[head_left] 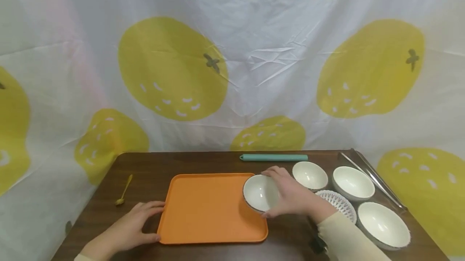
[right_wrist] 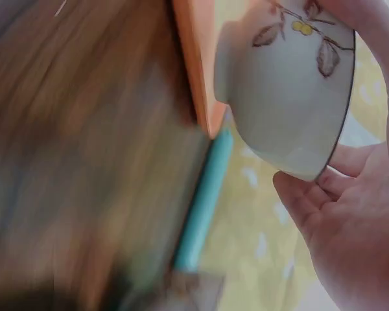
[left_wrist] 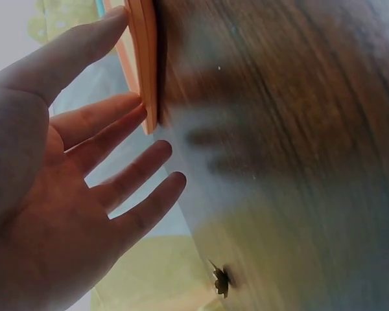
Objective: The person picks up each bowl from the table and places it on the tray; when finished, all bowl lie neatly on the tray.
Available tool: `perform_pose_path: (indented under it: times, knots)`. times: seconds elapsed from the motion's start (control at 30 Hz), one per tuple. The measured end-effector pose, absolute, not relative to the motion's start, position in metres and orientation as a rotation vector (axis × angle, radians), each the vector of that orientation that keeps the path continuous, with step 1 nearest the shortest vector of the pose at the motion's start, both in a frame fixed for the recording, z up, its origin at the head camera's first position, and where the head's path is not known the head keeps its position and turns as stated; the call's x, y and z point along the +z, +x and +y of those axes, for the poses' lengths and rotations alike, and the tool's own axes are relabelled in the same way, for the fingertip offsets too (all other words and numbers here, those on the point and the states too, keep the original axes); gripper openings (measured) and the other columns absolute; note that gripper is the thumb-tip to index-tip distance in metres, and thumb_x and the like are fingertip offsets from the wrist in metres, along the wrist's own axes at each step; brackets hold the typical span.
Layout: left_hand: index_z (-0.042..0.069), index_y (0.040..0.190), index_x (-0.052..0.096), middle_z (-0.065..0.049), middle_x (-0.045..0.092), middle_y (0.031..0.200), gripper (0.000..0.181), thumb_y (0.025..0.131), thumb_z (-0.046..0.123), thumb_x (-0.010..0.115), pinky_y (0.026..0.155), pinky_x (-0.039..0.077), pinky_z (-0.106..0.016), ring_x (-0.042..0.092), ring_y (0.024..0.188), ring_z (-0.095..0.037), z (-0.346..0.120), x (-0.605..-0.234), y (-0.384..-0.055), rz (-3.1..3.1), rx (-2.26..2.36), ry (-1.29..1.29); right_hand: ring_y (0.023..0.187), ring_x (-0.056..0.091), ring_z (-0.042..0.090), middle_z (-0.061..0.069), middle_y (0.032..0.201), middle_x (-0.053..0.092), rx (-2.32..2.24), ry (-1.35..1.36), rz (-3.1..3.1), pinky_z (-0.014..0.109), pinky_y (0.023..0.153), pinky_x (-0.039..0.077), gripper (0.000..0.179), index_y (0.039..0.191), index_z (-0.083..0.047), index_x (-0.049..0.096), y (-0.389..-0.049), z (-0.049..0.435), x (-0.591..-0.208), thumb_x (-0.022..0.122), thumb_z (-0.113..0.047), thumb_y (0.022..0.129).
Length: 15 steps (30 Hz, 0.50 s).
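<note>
A small white bowl with a dark rim (head_left: pixel 260 193) is held by my right hand (head_left: pixel 290 193), thumb and fingers on opposite sides of it. It is over the right side of an orange tray (head_left: pixel 207 208). In the right wrist view the bowl (right_wrist: pixel 285 91) shows a leaf-and-berry pattern outside. My left hand (head_left: pixel 132 224) is at the tray's left edge. Its fingers are spread and fairly straight in the left wrist view, thumb and fingertips touching the tray rim (left_wrist: pixel 142 65).
Several white bowls (head_left: pixel 353 182) and a patterned fluted dish (head_left: pixel 338 204) stand at the right. Beyond them lie metal utensils (head_left: pixel 378 180). A teal stick (head_left: pixel 274 157) lies along the back edge, and a gold spoon (head_left: pixel 124 190) at the left.
</note>
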<state>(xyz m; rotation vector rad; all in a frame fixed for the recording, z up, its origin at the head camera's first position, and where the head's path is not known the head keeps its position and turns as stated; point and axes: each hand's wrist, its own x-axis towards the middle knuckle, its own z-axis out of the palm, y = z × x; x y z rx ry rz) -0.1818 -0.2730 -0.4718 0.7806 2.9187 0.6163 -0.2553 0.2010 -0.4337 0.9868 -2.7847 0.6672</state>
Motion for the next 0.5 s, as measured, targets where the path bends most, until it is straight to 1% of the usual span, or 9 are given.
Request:
perform_pose_path:
  times: [0.13, 0.33, 0.5]
  knots:
    - [0.003, 0.138, 0.062, -0.013, 0.057, 0.147, 0.074, 0.083, 0.047, 0.083, 0.097, 0.052, -0.057, 0.055, 0.127, -0.039, -0.275, -0.471, -0.182, 2.914, 0.645, 0.793, 0.127, 0.046, 0.024, 0.006, 0.137, 0.052, 0.817, 0.959, -2.803, 0.044, 0.100, 0.053, 0.112, 0.143, -0.002, 0.052, -0.266, 0.167, -0.440, 0.096, -0.052, 0.054]
    - [0.003, 0.137, 0.063, -0.012, 0.058, 0.146, 0.073, 0.081, 0.045, 0.086, 0.098, 0.052, -0.058, 0.054, 0.128, -0.039, -0.276, -0.469, -0.180, 2.912, 0.642, 0.751, 0.129, 0.043, 0.030, 0.010, 0.138, 0.049, 0.982, 0.867, -2.778, 0.047, 0.101, 0.052, 0.111, 0.143, -0.002, 0.050, -0.279, 0.103, -0.453, 0.098, -0.050, 0.056]
    - [0.005, 0.138, 0.063, -0.011, 0.057, 0.147, 0.073, 0.081, 0.045, 0.086, 0.101, 0.050, -0.060, 0.052, 0.132, -0.040, -0.272, -0.466, -0.181, 2.869, 0.666, 0.700, 0.125, 0.043, 0.026, 0.009, 0.138, 0.049, 1.069, 0.804, -2.813, 0.043, 0.097, 0.053, 0.111, 0.146, -0.005, 0.048, -0.284, 0.061, -0.463, 0.095, -0.055, 0.059]
